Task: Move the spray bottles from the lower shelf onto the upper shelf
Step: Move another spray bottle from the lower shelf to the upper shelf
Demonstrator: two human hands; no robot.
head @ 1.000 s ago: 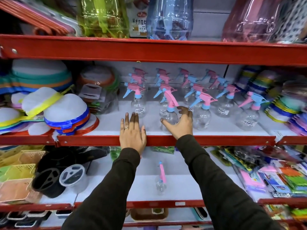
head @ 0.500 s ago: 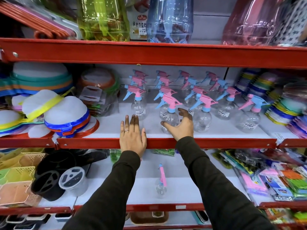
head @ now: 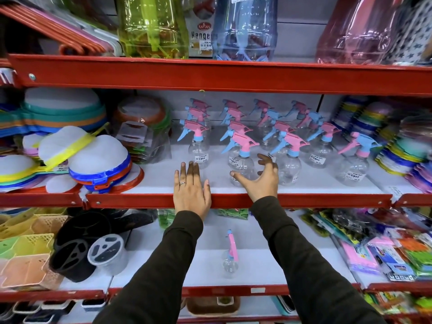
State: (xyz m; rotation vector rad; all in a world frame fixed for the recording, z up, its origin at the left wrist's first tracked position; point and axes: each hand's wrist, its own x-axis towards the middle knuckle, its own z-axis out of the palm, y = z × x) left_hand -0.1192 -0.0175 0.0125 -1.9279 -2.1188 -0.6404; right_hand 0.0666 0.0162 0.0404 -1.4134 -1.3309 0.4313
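Observation:
Several clear spray bottles with pink and blue trigger heads stand in rows on the upper shelf [head: 327, 200]. The front one [head: 240, 149] stands upright just behind my right hand [head: 260, 182], whose fingers are spread apart around its base without gripping it. My left hand [head: 190, 191] lies flat, palm down, on the shelf's red front edge and holds nothing. On the lower shelf [head: 280, 265] a single spray bottle [head: 230, 258] with a pink trigger stands alone between my forearms.
Stacked mesh covers [head: 93, 164] fill the upper shelf's left, coloured stacks [head: 402, 146] its right. Black and grey cups [head: 93, 251] and pastel baskets [head: 25, 258] sit at the lower left, packaged goods [head: 385, 249] at the lower right. Large tinted bottles [head: 245, 26] stand on the top shelf.
My right hand has let go of the front spray bottle, which now stands upright on the upper shelf, and its fingers have spread. My left hand has stayed flat on the edge.

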